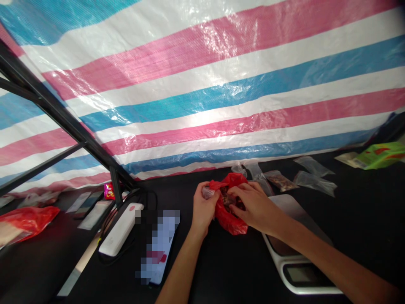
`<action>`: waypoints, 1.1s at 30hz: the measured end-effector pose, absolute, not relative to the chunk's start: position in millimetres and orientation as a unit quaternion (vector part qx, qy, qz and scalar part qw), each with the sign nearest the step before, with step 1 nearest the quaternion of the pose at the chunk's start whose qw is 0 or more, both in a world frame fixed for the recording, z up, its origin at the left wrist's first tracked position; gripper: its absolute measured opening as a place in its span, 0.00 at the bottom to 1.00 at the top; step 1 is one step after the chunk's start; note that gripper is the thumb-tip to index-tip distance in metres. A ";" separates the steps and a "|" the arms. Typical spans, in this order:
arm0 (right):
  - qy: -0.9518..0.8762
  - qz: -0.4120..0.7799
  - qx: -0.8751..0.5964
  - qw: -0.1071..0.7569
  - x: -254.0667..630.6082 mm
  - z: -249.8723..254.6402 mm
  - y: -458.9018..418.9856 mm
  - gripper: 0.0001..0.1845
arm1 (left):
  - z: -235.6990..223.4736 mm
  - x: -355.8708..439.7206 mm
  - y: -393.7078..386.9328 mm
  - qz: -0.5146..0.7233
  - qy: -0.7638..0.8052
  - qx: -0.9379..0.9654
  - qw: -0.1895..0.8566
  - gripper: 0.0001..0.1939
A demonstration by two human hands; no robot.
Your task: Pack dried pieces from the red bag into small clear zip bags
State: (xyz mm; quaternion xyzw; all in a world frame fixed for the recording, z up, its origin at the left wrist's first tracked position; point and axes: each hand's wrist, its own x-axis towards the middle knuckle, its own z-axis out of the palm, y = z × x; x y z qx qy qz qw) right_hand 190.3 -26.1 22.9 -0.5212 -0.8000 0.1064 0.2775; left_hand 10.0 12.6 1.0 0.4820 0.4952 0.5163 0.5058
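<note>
A red plastic bag [236,225] sits open on the black table with small brown pieces [228,199] inside; their exact kind is too small to tell. My left hand [202,209] is closed on the bag's left rim, with a crumpled clear plastic bag [208,193] pinched at its fingers. From the right, my right hand [255,207] reaches into the red bag's mouth. Its thumb and fingers curl around some brown pieces, and its fingertips are partly hidden. Under my right forearm lies a white kitchen scale [284,270] with a metal plate and a display.
Behind the scale lie a clear bag of brown pieces [281,180], clear bags [316,182] and a green packet [381,155]. Left are a phone [164,249], a white power strip [122,230] with black cable, a black metal frame [57,114] and another red bag [34,217]. Striped sheeting [221,97] rises behind.
</note>
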 end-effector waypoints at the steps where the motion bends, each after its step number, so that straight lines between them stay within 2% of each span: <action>1: -0.796 0.104 -0.527 0.278 191.1 22.5 -24.9 0.11 | 1.3 9.4 13.2 0.519 0.497 0.489 0.494 0.21; 6: -0.783 0.087 -0.544 0.289 195.3 22.1 -18.6 0.12 | -1.1 2.4 14.2 0.521 0.533 0.562 0.359 0.31; 10: -0.772 0.071 -0.544 0.321 197.6 25.8 -15.7 0.12 | -4.3 -5.2 14.1 0.498 0.557 0.648 0.149 0.28; 13: -0.768 0.053 -0.525 0.363 198.5 30.2 -15.8 0.14 | -1.7 -7.5 12.0 0.477 0.544 0.686 0.075 0.22; 18: -0.775 0.037 -0.487 0.402 198.1 38.6 -20.0 0.17 | 9.9 -4.8 4.5 0.401 0.492 0.769 0.083 0.12; 24: -0.824 0.027 -0.428 0.370 196.2 37.6 -23.8 0.20 | 12.3 -2.0 1.4 0.361 0.451 0.808 0.120 0.21; 28: -0.829 0.035 -0.410 0.379 196.3 36.0 -25.2 0.20 | 9.7 -2.7 1.5 0.370 0.432 0.806 0.165 0.24; 33: -0.838 0.094 -0.413 0.345 196.6 40.7 -26.6 0.19 | 7.7 -3.2 1.4 0.363 0.423 0.804 0.205 0.26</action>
